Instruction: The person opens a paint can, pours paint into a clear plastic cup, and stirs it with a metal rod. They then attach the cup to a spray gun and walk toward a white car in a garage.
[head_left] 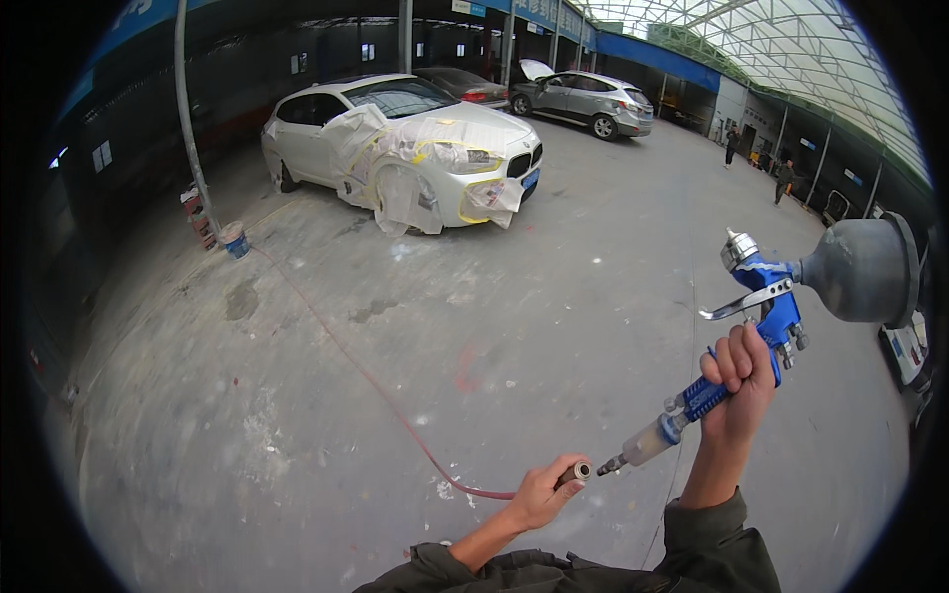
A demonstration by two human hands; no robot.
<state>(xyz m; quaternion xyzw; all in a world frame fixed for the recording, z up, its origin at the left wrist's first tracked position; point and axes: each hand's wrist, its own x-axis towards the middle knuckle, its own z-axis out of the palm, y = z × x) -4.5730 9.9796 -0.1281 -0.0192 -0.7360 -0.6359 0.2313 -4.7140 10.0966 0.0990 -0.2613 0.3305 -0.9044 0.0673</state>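
My right hand (739, 381) grips a blue spray gun (777, 306) by its handle, raised at the right. A grey paint cup (858, 270) sticks out sideways from the gun's top. Below the handle hangs a clear inline air filter (649, 441) ending in a metal plug (611, 465). My left hand (544, 492) is closed around a metal hose coupler (576, 471) on the end of a red air hose (381, 387). The coupler's open end faces the plug, with a small gap between them.
The hose trails over the grey concrete floor toward a blue bucket (234, 240) beside a pole (191, 119). Beyond stands a white car (395, 138) masked with paper and yellow tape. A silver SUV (583, 102) is parked farther back. Two people (732, 145) walk at the far right.
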